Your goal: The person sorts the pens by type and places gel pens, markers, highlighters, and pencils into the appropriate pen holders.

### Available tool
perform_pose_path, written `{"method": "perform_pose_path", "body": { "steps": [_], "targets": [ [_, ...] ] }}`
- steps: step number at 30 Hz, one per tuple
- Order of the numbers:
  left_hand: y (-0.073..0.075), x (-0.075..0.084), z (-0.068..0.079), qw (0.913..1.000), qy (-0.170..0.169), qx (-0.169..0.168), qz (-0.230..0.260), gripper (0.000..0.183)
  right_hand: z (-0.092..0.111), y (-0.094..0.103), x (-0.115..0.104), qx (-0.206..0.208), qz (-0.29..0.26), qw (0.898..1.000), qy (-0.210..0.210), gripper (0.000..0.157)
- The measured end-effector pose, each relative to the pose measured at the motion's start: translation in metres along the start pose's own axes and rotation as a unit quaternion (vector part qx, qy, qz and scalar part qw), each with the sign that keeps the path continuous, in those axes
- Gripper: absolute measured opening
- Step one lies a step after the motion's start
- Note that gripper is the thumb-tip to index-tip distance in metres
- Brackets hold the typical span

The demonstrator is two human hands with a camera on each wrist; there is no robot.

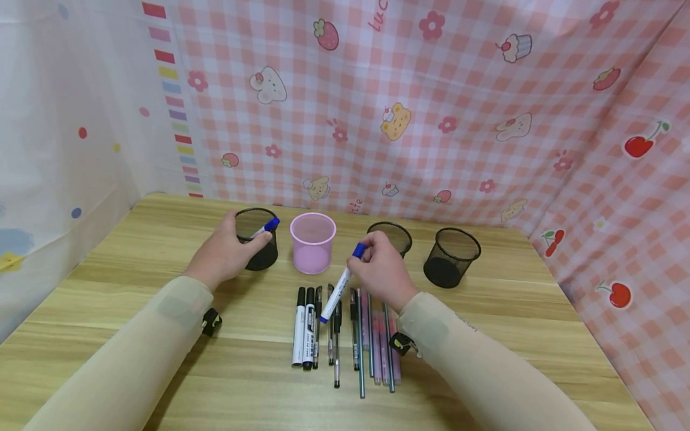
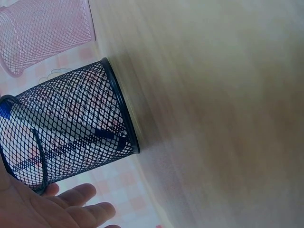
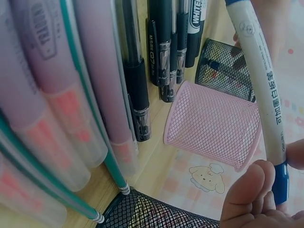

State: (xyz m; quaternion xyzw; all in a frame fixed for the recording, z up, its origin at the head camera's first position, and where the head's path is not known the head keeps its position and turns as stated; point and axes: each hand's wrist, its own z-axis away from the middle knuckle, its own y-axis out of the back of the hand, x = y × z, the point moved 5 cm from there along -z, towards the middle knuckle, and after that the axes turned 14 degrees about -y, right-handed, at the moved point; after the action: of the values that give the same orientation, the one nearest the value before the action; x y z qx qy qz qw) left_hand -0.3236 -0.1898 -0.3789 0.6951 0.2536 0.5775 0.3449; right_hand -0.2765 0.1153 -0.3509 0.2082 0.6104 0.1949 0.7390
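Note:
My left hand is at the rim of the leftmost black mesh pen cup, thumb across the near side. In the left wrist view its fingers extend loosely past the cup's side. A blue-capped marker leans inside that cup, its cap above the rim. My right hand pinches a white whiteboard marker by its blue cap, between thumb and fingers. This marker slants, its lower end over the row of pens. Two black-capped markers lie side by side at the row's left end.
Right of the left cup stands a pink mesh cup. Another black cup is partly hidden behind my right hand, and one more stands farther right. Black gel pens, green-striped pencils and pink pens lie in front.

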Motion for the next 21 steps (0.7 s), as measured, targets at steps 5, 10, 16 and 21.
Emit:
{"method": "perform_pose_path", "body": {
  "steps": [5,10,16,21],
  "targets": [
    [0.0002,-0.0002,-0.0002,1.0,-0.002,0.002,0.0,0.12,-0.0011,0.0008,-0.0002,0.009,-0.029,0.999,0.01,0.029],
    [0.0,-0.0005,-0.0002,1.0,-0.002,0.002,0.001,0.119,-0.001,0.0013,-0.0014,0.015,-0.056,0.998,0.02,0.031],
    [-0.0003,-0.0014,-0.0006,1.0,0.001,-0.001,-0.001,0.12,-0.0006,0.0018,-0.0031,0.029,-0.08,0.996,0.036,0.033],
    [0.0001,-0.0014,-0.0007,1.0,0.002,-0.002,-0.002,0.122,-0.0003,0.002,-0.0055,0.04,-0.115,0.992,0.044,0.034]
  ]
}}
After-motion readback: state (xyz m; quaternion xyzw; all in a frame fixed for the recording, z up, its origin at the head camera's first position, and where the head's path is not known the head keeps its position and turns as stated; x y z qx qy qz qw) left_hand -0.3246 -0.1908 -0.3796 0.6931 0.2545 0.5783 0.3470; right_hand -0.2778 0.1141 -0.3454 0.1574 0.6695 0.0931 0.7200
